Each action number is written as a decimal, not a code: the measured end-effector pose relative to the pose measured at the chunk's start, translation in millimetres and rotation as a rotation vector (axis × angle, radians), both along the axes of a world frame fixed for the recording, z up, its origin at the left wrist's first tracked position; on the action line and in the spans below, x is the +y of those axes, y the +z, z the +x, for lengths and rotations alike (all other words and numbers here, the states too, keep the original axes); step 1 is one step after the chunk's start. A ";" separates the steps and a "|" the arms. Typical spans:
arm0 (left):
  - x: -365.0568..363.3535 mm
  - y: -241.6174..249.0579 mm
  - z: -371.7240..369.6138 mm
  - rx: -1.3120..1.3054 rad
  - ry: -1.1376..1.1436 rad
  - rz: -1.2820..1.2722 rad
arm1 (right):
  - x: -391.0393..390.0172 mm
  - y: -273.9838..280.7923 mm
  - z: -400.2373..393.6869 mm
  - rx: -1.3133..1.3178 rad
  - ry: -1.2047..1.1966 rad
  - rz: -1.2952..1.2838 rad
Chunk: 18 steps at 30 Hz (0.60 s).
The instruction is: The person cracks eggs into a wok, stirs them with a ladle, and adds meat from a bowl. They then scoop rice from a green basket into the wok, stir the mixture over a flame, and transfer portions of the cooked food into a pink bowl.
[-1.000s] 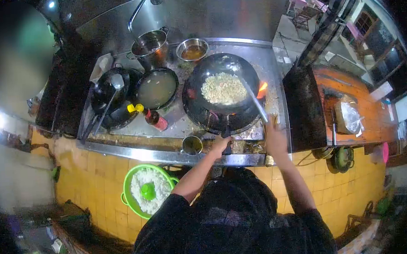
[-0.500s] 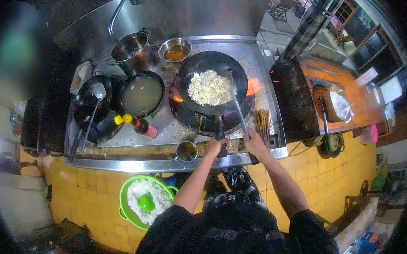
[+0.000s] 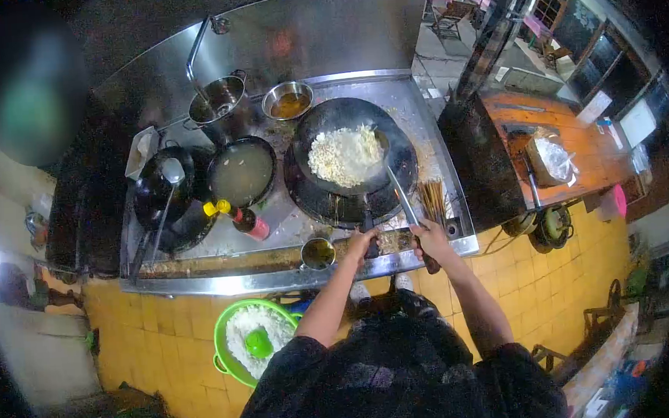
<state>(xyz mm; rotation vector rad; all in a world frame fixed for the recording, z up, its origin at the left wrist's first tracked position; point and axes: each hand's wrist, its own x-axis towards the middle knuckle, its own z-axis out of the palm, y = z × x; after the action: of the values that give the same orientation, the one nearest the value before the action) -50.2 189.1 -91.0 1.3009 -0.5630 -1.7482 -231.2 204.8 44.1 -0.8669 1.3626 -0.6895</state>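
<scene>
My left hand [image 3: 363, 245] is closed around the handle of a black wok [image 3: 336, 111] on the burner. The wok holds pale, chopped-looking food [image 3: 340, 157], with a little steam over it. In my right hand [image 3: 431, 241] is the handle of a long metal ladle [image 3: 400, 193], whose head lies in the food at the wok's right side. A bundle of thin sticks [image 3: 432, 197] stands just beyond my right hand. Left of my left hand is a metal cup [image 3: 318, 254] with dark liquid.
A sauce bottle [image 3: 249, 223], a pan of cloudy liquid [image 3: 242, 171], a tall pot [image 3: 219, 105], a steel bowl [image 3: 288, 101] and another wok [image 3: 166, 190] are to the left. A green basket of rice [image 3: 239, 341] is below the counter. A wooden table [image 3: 576, 148] is right.
The flames seen beside the wok no longer show. My right hand has moved slightly right and down with the ladle, and the food has shifted in the wok. The view has also shifted.
</scene>
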 end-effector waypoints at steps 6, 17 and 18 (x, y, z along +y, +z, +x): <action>2.2 22.3 -5.7 0.165 0.041 0.047 | 16.2 -13.3 -22.8 -0.339 -0.057 0.129; 3.6 3.5 -5.7 0.217 0.112 0.039 | 86.6 13.7 -117.5 -0.754 -0.176 0.226; 5.9 8.0 -6.5 0.183 0.102 0.045 | 104.2 22.5 -132.4 -0.790 -0.182 0.194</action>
<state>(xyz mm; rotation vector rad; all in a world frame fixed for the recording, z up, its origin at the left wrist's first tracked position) -56.6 195.0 -83.0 1.1643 -0.3495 -1.7803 -363.6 308.9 66.6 -0.2523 0.7722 -0.8982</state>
